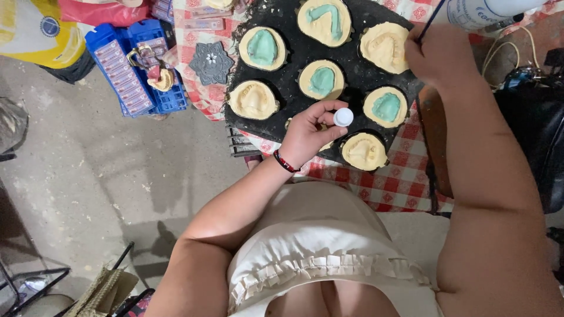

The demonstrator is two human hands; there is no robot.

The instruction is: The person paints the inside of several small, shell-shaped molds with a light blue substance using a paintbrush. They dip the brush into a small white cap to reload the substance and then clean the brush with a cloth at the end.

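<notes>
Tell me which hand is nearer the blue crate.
Left. The left hand, pinching a white cap, is over the black tray's near edge; the right hand is farther from the blue crate.

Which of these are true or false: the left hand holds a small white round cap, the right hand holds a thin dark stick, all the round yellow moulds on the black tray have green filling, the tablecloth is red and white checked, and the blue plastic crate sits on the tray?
1. The left hand holds a small white round cap. True.
2. The right hand holds a thin dark stick. True.
3. All the round yellow moulds on the black tray have green filling. False: several, such as the plain yellow mould, show none.
4. The red and white checked tablecloth lies under the tray. True.
5. The blue plastic crate sits on the tray. False: it lies off to the side, apart from the tray.
</notes>
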